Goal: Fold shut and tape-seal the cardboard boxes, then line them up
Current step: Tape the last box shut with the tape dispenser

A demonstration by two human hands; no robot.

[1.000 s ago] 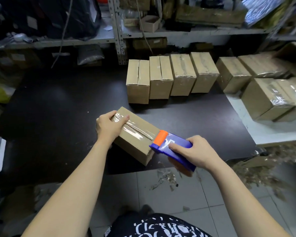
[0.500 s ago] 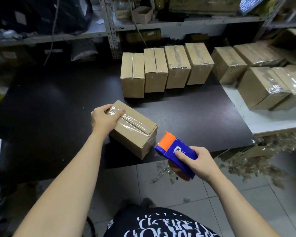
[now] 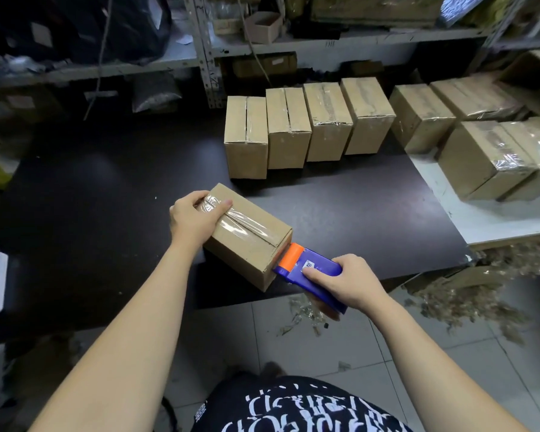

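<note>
Tape [image 3: 240,226] now spans the box [image 3: 250,254], six o'clock of the sealed row [image 3: 306,129]: the right hand [image 3: 343,282], clenched round the dispenser [image 3: 309,269], has dragged it past the five-o'clock end, the left hand [image 3: 197,216] gripping the eleven-o'clock end, so cutting looks next.

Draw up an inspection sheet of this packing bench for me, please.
Surface: dark table, with a white table adjoining on the right.
Job's things: box near the front edge, clear tape along its top seam; blue tape dispenser at its near end; row of four sealed boxes behind; more sealed boxes on the white table.
Clutter: tape scraps on the floor tiles.
Hands: left hand grips the box's far end; right hand grips the dispenser.
Cables: cord hanging by the shelving.
Surroundings: metal shelving, black bag, small open carton.
</note>
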